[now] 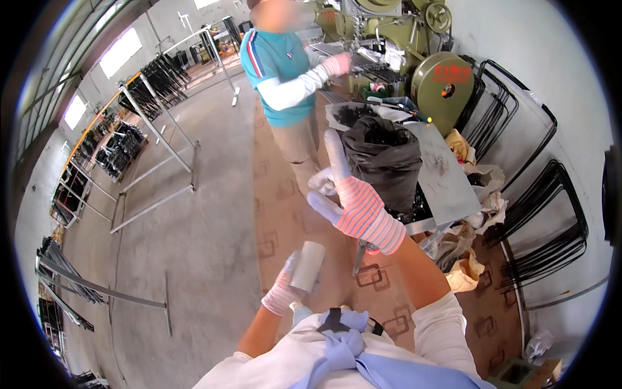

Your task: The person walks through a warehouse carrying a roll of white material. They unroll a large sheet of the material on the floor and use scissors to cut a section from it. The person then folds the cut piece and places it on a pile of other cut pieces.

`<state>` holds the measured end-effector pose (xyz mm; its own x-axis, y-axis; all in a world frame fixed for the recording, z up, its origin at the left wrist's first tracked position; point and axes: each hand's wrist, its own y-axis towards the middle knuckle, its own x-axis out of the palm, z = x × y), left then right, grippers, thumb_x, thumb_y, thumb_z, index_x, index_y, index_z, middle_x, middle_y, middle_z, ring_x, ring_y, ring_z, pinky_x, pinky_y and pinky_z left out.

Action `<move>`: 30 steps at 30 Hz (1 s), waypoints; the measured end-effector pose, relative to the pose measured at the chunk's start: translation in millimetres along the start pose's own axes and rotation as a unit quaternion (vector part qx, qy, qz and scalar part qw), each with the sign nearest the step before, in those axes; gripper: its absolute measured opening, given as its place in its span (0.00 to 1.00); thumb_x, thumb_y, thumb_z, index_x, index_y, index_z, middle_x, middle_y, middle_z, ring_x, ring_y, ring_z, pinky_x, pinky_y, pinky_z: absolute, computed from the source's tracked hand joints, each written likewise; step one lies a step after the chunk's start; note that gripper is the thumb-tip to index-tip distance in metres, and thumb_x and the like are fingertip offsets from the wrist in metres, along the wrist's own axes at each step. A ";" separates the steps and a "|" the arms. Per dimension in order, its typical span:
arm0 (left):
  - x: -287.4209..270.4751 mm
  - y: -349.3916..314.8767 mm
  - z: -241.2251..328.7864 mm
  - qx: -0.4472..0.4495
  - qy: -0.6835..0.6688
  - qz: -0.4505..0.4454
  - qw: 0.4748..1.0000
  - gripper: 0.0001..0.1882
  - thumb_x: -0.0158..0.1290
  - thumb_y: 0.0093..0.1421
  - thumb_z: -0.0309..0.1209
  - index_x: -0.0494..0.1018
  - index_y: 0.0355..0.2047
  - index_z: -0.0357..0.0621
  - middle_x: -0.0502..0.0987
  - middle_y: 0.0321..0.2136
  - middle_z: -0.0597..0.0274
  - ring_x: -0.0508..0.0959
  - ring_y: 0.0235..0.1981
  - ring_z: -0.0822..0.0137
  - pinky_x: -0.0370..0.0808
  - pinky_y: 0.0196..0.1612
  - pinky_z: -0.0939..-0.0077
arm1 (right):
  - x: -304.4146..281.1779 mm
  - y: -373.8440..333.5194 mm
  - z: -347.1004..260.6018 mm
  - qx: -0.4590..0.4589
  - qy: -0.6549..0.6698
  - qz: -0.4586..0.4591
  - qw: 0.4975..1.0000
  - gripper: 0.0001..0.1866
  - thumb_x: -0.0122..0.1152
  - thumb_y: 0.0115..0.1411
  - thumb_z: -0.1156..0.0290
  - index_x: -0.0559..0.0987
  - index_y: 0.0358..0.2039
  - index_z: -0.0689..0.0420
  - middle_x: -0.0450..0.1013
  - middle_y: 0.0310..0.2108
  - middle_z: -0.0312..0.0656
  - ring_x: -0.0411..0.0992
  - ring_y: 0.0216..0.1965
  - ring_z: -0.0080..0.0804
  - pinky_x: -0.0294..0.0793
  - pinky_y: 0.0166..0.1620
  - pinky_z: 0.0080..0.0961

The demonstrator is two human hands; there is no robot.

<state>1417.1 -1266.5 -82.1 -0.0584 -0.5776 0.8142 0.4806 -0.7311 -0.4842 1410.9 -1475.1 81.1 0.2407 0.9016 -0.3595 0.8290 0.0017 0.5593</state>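
Note:
My left hand [283, 290], in a striped glove, is low in front of me and closed around a plain light-grey cylinder [308, 267], whose exact kind I cannot make out. My right hand [364, 211] wears an orange-and-grey striped glove and is raised in front of a black bag [382, 159]. Its index finger points forward, the thumb stands apart, and the other fingers are partly curled, with nothing seen in them. The black bag stands open on a metal table [447, 175], with small dark pieces around it.
A person in a teal shirt [285, 65] works ahead at a green machine [389, 32] with a large flywheel [442, 87]. Black bent tube frames [551, 220] lean against the right wall. Metal racks [155, 155] stand on the left.

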 end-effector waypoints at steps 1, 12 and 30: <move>-3.1 5.5 -3.5 -0.009 0.000 -0.003 1.000 0.32 0.48 0.53 0.53 0.61 0.50 0.42 0.72 0.36 0.53 0.75 0.28 0.57 0.74 0.25 0.61 | -3.4 -0.8 -4.8 0.009 -0.058 -0.007 0.998 0.47 0.57 0.50 0.66 0.36 0.61 0.53 0.71 0.29 0.42 0.71 0.29 0.36 0.70 0.36 0.29; -25.1 -23.4 3.9 -0.022 -0.132 -0.143 0.981 0.36 0.52 0.49 0.53 0.59 0.51 0.42 0.69 0.43 0.53 0.73 0.37 0.57 0.73 0.33 0.56 | -33.1 -6.0 21.8 -0.165 -0.113 0.003 0.980 0.37 0.50 0.56 0.58 0.45 0.61 0.54 0.66 0.47 0.50 0.66 0.48 0.39 0.63 0.50 0.34; 19.3 28.3 76.2 0.584 0.628 0.347 0.381 0.22 0.44 0.55 0.38 0.59 0.48 0.41 0.68 0.42 0.57 0.68 0.45 0.60 0.62 0.51 0.64 | 61.9 21.3 40.2 0.125 0.660 -0.243 0.700 0.30 0.40 0.60 0.53 0.57 0.56 0.62 0.62 0.51 0.51 0.60 0.54 0.40 0.56 0.57 0.36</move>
<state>1496.3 -1270.7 -55.7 0.4158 -0.7397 -0.5291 0.7806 -0.0082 0.6249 1463.8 -1436.6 40.7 -0.6393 0.4347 0.6343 0.7533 0.5197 0.4031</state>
